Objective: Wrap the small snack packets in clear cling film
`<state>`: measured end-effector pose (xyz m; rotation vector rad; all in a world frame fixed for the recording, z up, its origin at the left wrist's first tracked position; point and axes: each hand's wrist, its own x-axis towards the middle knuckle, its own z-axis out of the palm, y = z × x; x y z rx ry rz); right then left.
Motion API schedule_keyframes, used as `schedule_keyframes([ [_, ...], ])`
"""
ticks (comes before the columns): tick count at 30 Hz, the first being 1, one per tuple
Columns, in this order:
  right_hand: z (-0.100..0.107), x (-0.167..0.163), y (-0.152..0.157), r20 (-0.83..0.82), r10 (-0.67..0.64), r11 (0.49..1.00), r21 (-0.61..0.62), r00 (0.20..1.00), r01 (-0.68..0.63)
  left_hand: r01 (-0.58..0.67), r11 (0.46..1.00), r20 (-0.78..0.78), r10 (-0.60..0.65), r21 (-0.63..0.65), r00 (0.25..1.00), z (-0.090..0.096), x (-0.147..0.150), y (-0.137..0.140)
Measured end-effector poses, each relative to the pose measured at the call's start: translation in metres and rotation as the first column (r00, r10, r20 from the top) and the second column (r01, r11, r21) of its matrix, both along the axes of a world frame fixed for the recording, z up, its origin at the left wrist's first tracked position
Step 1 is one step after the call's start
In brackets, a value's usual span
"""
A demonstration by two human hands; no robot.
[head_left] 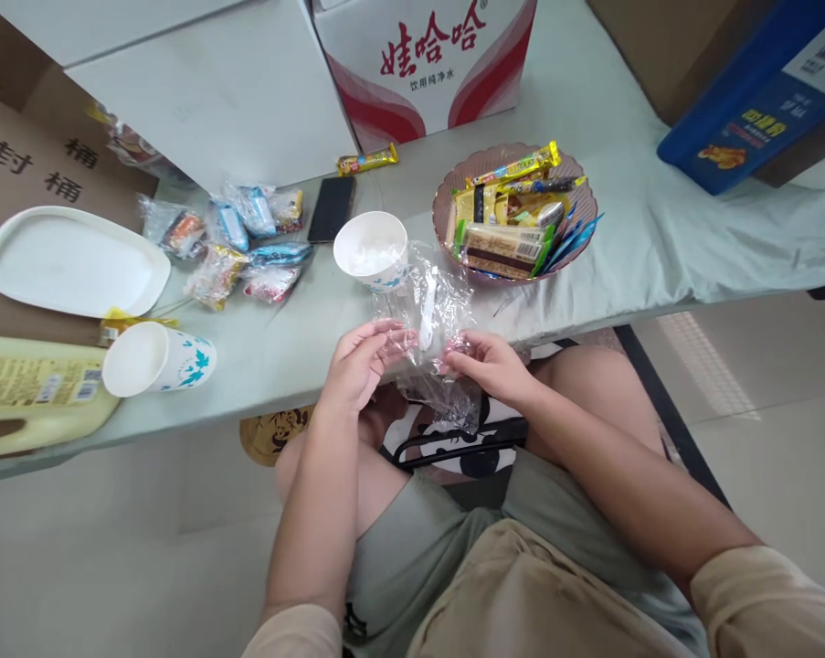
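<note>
Between my two hands a clear plastic bag [446,388] hangs over the table's front edge, and a white plastic spoon-like piece [427,313] lies in or on it. My left hand [367,361] has its fingers curled round the bag's left side. On the right side my right hand [487,361] pinches the film between thumb and fingers. Just behind the bag stands a white paper cup [371,245] with a blue pattern and something whitish inside. Right of that, a pink glass bowl [445,215] holds several wrapped snacks.
Several small wrapped packets [251,233] lie left of a black phone [332,208]. A tipped paper cup [158,358], a yellow jug [35,393] and a white tray [76,260] are farther left. White boxes [429,68] and a blue container [747,110] stand behind. A yellow snack bar [367,160] lies near the boxes.
</note>
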<state>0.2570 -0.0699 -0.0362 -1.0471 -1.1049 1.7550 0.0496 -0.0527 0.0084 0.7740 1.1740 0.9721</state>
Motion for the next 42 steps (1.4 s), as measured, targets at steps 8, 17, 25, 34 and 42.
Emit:
schedule_keyframes([
  [8, 0.004, 0.001, 0.001, -0.043, -0.138, 0.98, -0.153, 0.99, 0.13, 0.124, 0.992, -0.193, -0.124, -0.009, 0.973, -0.013, -0.002, 0.0],
  [17, 0.007, 0.01, -0.008, 0.107, -0.014, 0.999, -0.038, 0.994, 0.018, -0.086, 0.996, -0.109, 0.088, 0.023, 0.99, 0.0, -0.022, 0.008],
  [25, 0.016, 0.008, -0.016, 0.053, 0.073, 0.991, -0.114, 0.996, -0.066, 0.007, 1.0, -0.041, -0.007, -0.021, 0.999, 0.0, -0.016, 0.003],
  [34, 0.026, 0.01, -0.021, -0.391, 0.067, 0.888, -0.396, 0.918, -0.233, 0.146, 0.989, 0.105, -0.146, 0.008, 0.984, 0.007, -0.016, -0.002],
  [42, 0.007, 0.013, -0.017, 0.015, -0.025, 0.953, -0.303, 1.0, 0.028, 0.147, 0.989, 0.083, -0.149, 0.021, 0.985, 0.009, -0.031, -0.001],
])
